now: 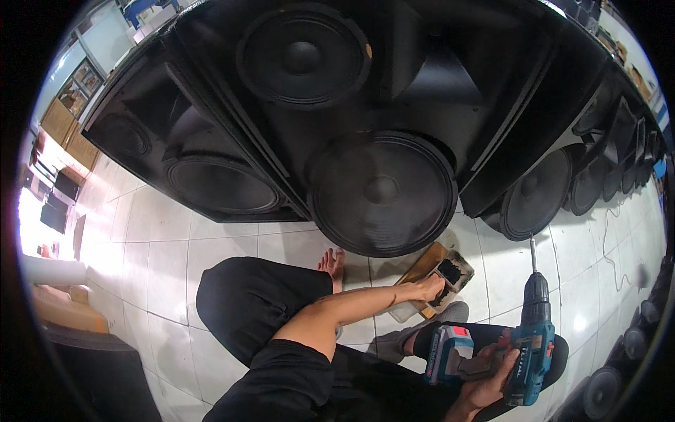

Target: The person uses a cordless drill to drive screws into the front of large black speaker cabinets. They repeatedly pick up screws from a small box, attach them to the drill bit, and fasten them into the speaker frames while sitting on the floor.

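Observation:
My right hand is wrapped round the grip of a teal and black cordless drill, held upright at the lower right with its long bit pointing away from me. My left arm stretches across to a small open box on the floor, divided into compartments with small black pieces in them, too small to tell apart. Inside its near compartment my left hand has its fingers curled down, the tips hidden. Just beyond stands a black speaker cabinet with a large round speaker driver at its lower front.
An upper driver and a horn sit in the same cabinet. Another speaker cabinet stands at left, and several more line the right. A yellowish strip lies beside the box on the white tiled floor. A thin cable trails at right.

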The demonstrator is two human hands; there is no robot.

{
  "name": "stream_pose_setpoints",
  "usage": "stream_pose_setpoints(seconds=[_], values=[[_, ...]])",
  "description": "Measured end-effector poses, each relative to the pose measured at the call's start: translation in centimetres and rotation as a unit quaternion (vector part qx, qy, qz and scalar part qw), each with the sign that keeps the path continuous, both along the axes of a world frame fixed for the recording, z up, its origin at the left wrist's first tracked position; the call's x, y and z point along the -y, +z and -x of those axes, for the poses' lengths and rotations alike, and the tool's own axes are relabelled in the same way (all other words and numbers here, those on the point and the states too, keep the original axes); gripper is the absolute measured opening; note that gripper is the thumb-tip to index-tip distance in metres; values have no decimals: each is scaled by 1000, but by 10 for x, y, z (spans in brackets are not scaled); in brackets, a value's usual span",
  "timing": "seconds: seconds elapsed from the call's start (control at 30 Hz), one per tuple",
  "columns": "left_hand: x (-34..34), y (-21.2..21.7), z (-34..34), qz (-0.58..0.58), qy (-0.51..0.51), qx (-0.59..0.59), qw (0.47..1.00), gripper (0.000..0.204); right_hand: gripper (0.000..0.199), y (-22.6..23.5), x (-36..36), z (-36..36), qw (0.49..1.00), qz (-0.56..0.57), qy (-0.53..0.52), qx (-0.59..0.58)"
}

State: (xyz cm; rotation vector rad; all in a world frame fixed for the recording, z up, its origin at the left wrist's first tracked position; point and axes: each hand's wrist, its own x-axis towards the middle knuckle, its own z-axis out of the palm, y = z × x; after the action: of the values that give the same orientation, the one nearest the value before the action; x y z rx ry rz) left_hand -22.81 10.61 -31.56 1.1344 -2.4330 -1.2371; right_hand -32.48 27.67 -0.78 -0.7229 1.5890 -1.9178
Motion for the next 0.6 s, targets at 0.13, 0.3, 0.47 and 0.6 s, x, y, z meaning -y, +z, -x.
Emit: stream_pose_setpoints(seconds=[0.13, 0.3, 0.47, 0.6], values=[[4, -2, 2, 58, 38, -51, 996, 9, 25, 11, 4, -9, 1000, -4, -17, 21], [7, 10, -2, 38, 36, -47, 998, 13, 26, 7, -1, -3, 999, -19, 26, 15], [16, 43, -7, -50, 23, -30, 998, 20, 29, 3, -2, 0, 999, -25, 24, 29], [19, 52, -9, -180, 73, -52, 980, 23, 30, 7, -1, -1, 999, -42, 25, 16]])
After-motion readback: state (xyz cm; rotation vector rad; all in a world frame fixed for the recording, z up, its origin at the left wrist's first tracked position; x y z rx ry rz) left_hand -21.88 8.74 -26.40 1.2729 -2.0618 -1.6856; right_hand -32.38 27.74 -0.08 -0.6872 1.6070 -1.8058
